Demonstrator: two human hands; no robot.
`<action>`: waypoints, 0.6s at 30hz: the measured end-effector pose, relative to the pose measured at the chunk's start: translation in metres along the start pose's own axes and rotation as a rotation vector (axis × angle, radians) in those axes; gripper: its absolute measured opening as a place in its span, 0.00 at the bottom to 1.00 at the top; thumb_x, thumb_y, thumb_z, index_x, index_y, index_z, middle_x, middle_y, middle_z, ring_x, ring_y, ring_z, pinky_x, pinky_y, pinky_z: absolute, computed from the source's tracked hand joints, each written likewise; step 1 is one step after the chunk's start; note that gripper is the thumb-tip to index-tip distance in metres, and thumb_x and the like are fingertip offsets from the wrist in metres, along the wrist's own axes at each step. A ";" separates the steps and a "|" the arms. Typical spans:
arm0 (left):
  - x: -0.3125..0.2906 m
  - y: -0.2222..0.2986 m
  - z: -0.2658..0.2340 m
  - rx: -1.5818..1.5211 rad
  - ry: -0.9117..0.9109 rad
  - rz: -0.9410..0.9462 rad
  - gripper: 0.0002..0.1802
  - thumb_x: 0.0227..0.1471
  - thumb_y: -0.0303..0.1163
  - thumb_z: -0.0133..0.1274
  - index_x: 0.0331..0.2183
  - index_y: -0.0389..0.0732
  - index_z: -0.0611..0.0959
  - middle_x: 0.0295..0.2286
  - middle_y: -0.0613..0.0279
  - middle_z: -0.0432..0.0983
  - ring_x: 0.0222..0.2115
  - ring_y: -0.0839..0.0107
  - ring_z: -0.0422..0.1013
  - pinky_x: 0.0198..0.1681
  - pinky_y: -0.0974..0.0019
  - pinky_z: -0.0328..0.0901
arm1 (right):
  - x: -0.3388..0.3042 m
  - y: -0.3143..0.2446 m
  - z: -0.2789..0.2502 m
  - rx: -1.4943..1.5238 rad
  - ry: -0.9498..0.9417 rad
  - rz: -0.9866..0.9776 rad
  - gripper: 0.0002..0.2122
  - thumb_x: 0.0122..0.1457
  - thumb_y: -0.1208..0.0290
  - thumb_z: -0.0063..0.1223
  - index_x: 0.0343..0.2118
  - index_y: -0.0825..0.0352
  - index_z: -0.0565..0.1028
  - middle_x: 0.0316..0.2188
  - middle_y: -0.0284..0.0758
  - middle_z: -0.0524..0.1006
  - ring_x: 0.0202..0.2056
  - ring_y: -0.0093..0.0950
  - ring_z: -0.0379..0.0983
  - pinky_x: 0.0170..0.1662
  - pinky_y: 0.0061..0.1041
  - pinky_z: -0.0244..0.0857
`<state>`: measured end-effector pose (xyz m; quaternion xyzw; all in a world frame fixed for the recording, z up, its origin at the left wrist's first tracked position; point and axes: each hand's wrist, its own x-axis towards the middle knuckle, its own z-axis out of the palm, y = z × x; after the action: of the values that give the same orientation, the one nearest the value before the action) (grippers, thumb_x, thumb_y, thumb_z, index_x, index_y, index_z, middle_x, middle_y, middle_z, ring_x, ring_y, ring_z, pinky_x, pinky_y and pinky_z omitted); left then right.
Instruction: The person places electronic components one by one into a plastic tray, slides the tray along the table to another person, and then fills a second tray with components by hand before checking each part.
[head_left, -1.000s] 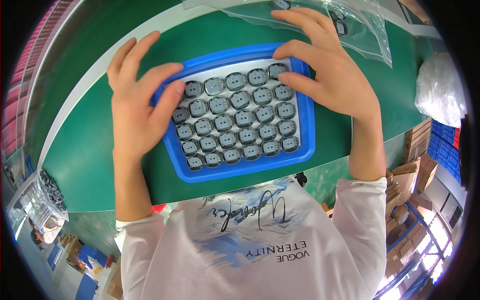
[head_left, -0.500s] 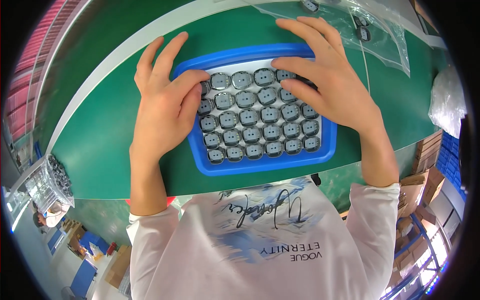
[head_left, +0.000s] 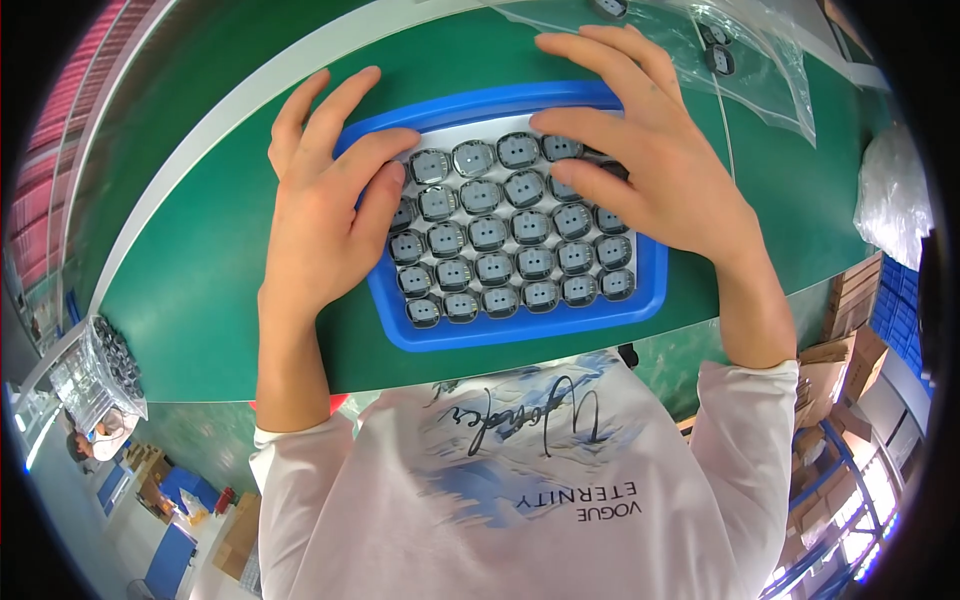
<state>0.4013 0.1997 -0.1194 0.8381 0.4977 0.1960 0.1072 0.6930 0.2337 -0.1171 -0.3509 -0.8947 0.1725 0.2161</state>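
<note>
A blue plastic tray [head_left: 515, 333] lies on the green table. Inside it, rows of dark rounded casings [head_left: 488, 233], like small watch bodies with grey faces, stand on a white liner. My left hand [head_left: 330, 205] is at the tray's left side, its index finger and thumb by the far left casings and its other fingers spread beyond the rim. Over the far right corner is my right hand [head_left: 665, 155], fingers apart, with the thumb and index finger close to casings there. Both hands are open. Some casings under them are hidden; whether the fingertips touch any, I cannot tell.
A clear plastic sheet [head_left: 770, 85] lies at the far right with a few loose dark casings [head_left: 719, 60] on or under it. A clear bag of dark parts [head_left: 105, 365] sits at the table's left end. More crumpled plastic [head_left: 893, 205] hangs by the right edge.
The tray and my right hand appear slightly farther left and up, and the table things shift similarly. My left fingertips reach a little farther over the tray's far left corner.
</note>
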 end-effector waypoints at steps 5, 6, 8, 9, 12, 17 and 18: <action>0.002 0.002 0.004 -0.061 0.006 0.020 0.13 0.49 0.23 0.60 0.39 0.46 0.88 0.59 0.52 0.69 0.63 0.40 0.56 0.64 0.42 0.52 | 0.000 -0.010 -0.006 0.018 -0.061 -0.075 0.09 0.45 0.69 0.68 0.31 0.61 0.83 0.65 0.39 0.66 0.66 0.49 0.54 0.68 0.57 0.47; 0.002 0.003 0.004 -0.061 0.005 0.022 0.13 0.49 0.23 0.60 0.39 0.46 0.88 0.59 0.52 0.69 0.63 0.40 0.56 0.64 0.42 0.52 | -0.001 -0.012 -0.007 0.018 -0.059 -0.074 0.09 0.45 0.69 0.68 0.31 0.61 0.83 0.65 0.39 0.66 0.66 0.49 0.54 0.68 0.57 0.47; 0.005 0.005 0.004 -0.024 0.000 0.041 0.13 0.49 0.23 0.59 0.39 0.46 0.89 0.59 0.52 0.69 0.63 0.39 0.56 0.64 0.42 0.52 | -0.003 -0.015 -0.006 0.023 -0.078 -0.092 0.12 0.41 0.65 0.70 0.30 0.60 0.83 0.66 0.38 0.65 0.66 0.50 0.54 0.68 0.63 0.43; 0.003 0.003 0.004 -0.030 0.004 0.038 0.13 0.49 0.23 0.59 0.39 0.46 0.89 0.59 0.52 0.69 0.63 0.39 0.56 0.64 0.42 0.52 | -0.003 -0.016 -0.002 0.021 -0.085 -0.092 0.12 0.41 0.65 0.70 0.30 0.60 0.83 0.66 0.38 0.65 0.66 0.50 0.54 0.68 0.63 0.43; 0.001 0.001 0.005 -0.044 0.005 0.029 0.13 0.48 0.23 0.59 0.38 0.46 0.89 0.59 0.52 0.69 0.63 0.40 0.56 0.64 0.42 0.52 | -0.004 -0.019 0.007 0.044 -0.117 -0.124 0.15 0.38 0.62 0.71 0.30 0.60 0.83 0.66 0.38 0.65 0.66 0.50 0.54 0.68 0.65 0.43; 0.002 0.003 0.006 -0.045 0.001 0.030 0.13 0.48 0.24 0.60 0.38 0.46 0.89 0.59 0.52 0.69 0.63 0.40 0.56 0.64 0.44 0.52 | -0.007 -0.021 0.006 0.041 -0.109 -0.111 0.17 0.37 0.60 0.72 0.32 0.61 0.83 0.67 0.38 0.64 0.67 0.50 0.53 0.68 0.65 0.43; 0.002 0.003 0.005 -0.046 0.002 0.030 0.13 0.48 0.24 0.60 0.38 0.46 0.89 0.59 0.52 0.69 0.63 0.40 0.56 0.64 0.44 0.52 | -0.007 -0.022 0.006 0.040 -0.109 -0.111 0.17 0.37 0.60 0.72 0.32 0.61 0.83 0.67 0.38 0.64 0.67 0.50 0.53 0.68 0.65 0.43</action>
<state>0.4072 0.1998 -0.1225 0.8426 0.4805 0.2097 0.1228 0.6826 0.2124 -0.1142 -0.2864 -0.9195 0.1971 0.1835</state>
